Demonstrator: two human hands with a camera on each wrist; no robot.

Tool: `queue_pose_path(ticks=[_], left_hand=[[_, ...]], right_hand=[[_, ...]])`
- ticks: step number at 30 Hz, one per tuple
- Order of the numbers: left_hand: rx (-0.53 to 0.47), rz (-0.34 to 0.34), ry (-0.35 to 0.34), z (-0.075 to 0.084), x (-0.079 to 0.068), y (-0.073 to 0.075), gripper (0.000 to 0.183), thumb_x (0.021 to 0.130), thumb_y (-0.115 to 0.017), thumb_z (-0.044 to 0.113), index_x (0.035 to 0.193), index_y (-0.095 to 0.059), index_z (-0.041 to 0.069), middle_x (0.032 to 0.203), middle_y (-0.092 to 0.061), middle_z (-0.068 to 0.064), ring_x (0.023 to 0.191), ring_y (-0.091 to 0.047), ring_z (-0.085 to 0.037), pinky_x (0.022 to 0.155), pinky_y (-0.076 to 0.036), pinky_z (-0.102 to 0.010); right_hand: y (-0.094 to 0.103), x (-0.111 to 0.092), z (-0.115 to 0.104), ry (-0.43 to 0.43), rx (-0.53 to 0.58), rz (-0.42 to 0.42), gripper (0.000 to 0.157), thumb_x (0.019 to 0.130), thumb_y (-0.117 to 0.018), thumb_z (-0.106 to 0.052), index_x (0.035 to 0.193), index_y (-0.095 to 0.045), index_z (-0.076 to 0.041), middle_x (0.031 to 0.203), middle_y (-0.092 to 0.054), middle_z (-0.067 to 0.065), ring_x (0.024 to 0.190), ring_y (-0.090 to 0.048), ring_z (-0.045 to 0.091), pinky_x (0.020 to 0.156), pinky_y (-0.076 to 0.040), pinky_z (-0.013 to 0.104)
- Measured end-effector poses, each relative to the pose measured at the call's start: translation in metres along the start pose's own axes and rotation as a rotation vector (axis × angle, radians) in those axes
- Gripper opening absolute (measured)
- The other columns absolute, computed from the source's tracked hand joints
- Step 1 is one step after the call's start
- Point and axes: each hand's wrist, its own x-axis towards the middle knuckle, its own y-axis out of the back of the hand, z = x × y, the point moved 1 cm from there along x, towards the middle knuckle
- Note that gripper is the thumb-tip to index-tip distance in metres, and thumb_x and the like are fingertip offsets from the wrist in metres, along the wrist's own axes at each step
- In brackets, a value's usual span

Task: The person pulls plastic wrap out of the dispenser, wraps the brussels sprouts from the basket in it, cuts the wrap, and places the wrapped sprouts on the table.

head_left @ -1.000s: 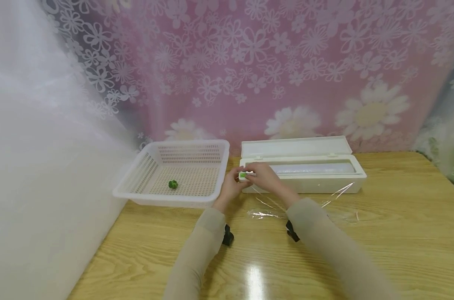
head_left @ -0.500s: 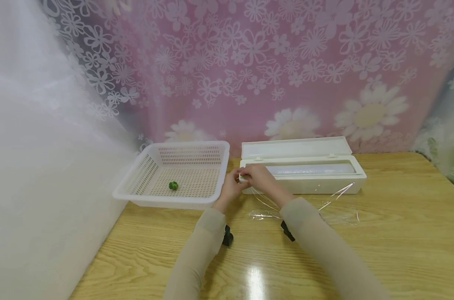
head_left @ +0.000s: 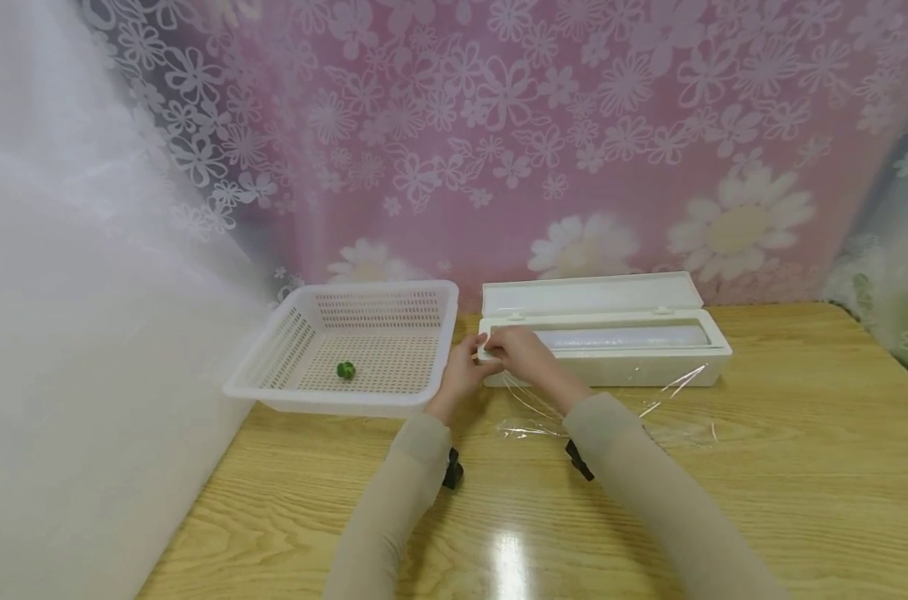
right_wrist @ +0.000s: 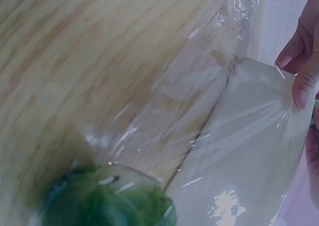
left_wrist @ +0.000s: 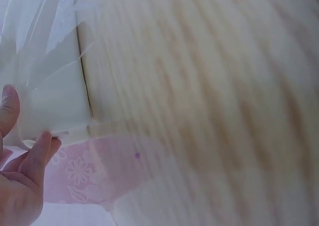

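A long white cling film dispenser box (head_left: 619, 371) stands with its lid raised, a roll of film (head_left: 626, 337) inside. My left hand (head_left: 460, 377) grips the box's left end, fingers and thumb at the corner in the left wrist view. Over that same end, my right hand (head_left: 527, 357) has its curled fingertips on the small green slide cutter (right_wrist: 315, 107), mostly hidden by the fingers. Clear cling film (head_left: 532, 429) runs down the box front onto the table. A blurred green vegetable (right_wrist: 109, 201) lies at the film in the right wrist view; my right forearm hides it in the head view.
Left of the box stands a white perforated basket (head_left: 334, 402) with a small green floret (head_left: 346, 370) in it. The wooden table (head_left: 289, 492) meets a pink floral curtain (head_left: 454, 150) behind and a white sheet (head_left: 87, 333) on the left.
My right hand has shifted slightly left along the box edge and now covers the green slide cutter, which showed one second ago. The left hand has stayed at the box's end.
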Motion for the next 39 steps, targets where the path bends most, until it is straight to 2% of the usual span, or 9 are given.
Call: queue_pose_path(ticks=[3,8,15,22,39], left_hand=[[0.031,0.000,-0.005,-0.0003,0.0008,0.0006,0.059,0.076,-0.070,0.009,0.126,-0.041,-0.004,0.129,-0.042,-0.017,0.113,-0.044,-0.030,0.080,-0.046,-0.027],[0.023,-0.001,-0.009,-0.0001,0.0004,0.0016,0.059,0.076,-0.070,0.008,0.126,-0.041,-0.005,0.129,-0.043,-0.017,0.114,-0.044,-0.031,0.082,-0.045,-0.027],[0.067,0.009,0.002,0.0023,-0.0021,0.0019,0.058,0.076,-0.069,0.009,0.125,-0.042,-0.004,0.129,-0.043,-0.015,0.115,-0.043,-0.030,0.083,-0.045,-0.028],[0.067,0.007,0.003,0.0015,-0.0014,0.0022,0.057,0.077,-0.069,0.011,0.125,-0.042,-0.003,0.130,-0.043,-0.013,0.116,-0.041,-0.029,0.083,-0.045,-0.027],[0.008,0.022,0.013,-0.0016,0.0013,0.0007,0.057,0.075,-0.071,0.010,0.124,-0.044,-0.003,0.128,-0.044,-0.015,0.114,-0.044,-0.031,0.077,-0.047,-0.025]], right_hand=[[0.0002,0.0000,0.0005,0.011,-0.001,0.000,0.008,0.080,-0.061,0.001,0.083,-0.068,-0.001,0.081,-0.065,0.008,0.079,-0.060,0.023,0.074,-0.047,0.032],[-0.0010,0.0000,0.0021,0.028,-0.015,0.005,0.008,0.080,-0.061,0.000,0.084,-0.068,-0.001,0.081,-0.065,0.007,0.079,-0.060,0.023,0.075,-0.047,0.032],[-0.0009,-0.0003,0.0024,0.076,-0.037,0.014,0.006,0.080,-0.062,-0.001,0.082,-0.068,0.000,0.080,-0.065,0.008,0.077,-0.060,0.023,0.075,-0.047,0.032],[-0.0002,0.0008,0.0038,0.092,-0.064,0.000,0.006,0.079,-0.063,-0.001,0.081,-0.068,-0.001,0.078,-0.065,0.007,0.075,-0.060,0.023,0.073,-0.048,0.032],[0.0042,-0.0012,0.0058,0.097,-0.023,-0.004,0.009,0.076,-0.062,0.005,0.081,-0.068,0.001,0.078,-0.065,0.009,0.075,-0.060,0.024,0.072,-0.048,0.033]])
